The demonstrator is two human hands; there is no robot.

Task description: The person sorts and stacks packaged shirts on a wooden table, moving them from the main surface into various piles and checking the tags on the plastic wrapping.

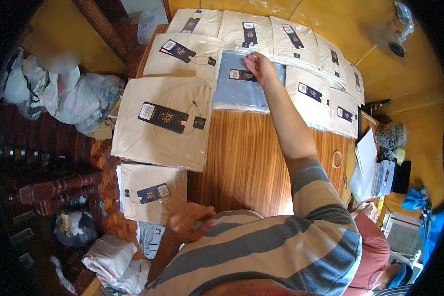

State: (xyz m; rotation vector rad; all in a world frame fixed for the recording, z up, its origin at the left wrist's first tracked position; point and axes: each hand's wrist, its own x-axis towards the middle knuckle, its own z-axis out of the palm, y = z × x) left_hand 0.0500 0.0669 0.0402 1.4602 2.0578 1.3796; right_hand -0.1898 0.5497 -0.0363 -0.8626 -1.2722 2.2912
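Observation:
My right arm stretches far across the wooden table. Its hand (pixel 261 69) is over the far part of a light blue folded garment (pixel 241 93) in a clear bag, fingers slightly bent and apart, seemingly touching the plastic. A dark tag (pixel 240 74) lies on that garment, partly behind the fingers. Close to my body, my left hand (pixel 188 218) hovers with loosely curled, parted fingers and nothing seen in it. It is beside a bagged beige garment (pixel 148 180) with a dark tag. A larger bagged beige garment (pixel 133 138) lies just beyond.
Several bagged beige garments (pixel 293 42) line the table's far and right sides. A tape roll (pixel 337 159) rests on the wooden tabletop (pixel 241 163) at right. White bundles (pixel 79 98) stand at left. Another person's red clothing (pixel 372 246) shows at lower right.

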